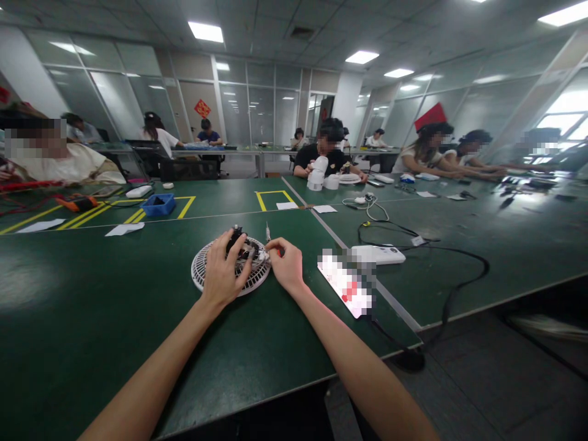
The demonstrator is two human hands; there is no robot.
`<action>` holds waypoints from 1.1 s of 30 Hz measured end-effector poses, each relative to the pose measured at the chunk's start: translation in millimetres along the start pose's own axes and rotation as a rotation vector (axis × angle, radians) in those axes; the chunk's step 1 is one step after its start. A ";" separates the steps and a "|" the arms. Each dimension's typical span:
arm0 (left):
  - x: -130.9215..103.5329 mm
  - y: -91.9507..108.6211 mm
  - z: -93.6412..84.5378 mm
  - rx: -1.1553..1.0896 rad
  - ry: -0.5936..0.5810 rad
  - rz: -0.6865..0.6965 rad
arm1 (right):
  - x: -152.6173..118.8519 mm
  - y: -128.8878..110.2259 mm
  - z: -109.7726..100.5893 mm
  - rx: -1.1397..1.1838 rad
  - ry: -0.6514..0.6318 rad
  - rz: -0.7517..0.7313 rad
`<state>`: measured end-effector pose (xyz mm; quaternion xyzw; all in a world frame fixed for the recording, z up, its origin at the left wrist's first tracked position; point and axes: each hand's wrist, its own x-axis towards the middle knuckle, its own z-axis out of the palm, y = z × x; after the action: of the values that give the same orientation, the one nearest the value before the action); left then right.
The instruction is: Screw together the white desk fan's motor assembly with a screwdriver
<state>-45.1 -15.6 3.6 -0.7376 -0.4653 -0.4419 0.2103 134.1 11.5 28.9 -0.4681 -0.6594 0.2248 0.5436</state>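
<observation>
Head: blue bin [160, 211], dark contents [158, 201]; left hand [220, 269] splayed on grille [199, 262]; right hand [287, 264] curled, hold unclear.

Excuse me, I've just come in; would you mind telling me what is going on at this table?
A person's left hand is spread over the dark parts on a round white grille, lying on the green table. The right hand is at the grille's right edge, fingers bent together; what they grip is unclear. Across the table, a co-worker sits behind other white parts.
</observation>
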 end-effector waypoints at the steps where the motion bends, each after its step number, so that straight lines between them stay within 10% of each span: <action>1: -0.3 -0.7 -0.2 -0.005 -0.007 -0.011 | 1.4 3.0 0.4 0.047 0.014 0.024; 33: -0.2 5.2 -3.5 -0.049 -0.063 -0.085 | 25.4 34.1 -21.2 0.386 -0.223 0.364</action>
<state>-42.2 -20.7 5.7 -0.7358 -0.4917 -0.4379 0.1585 167.2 44.6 20.9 -0.4393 -0.5652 0.4901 0.4974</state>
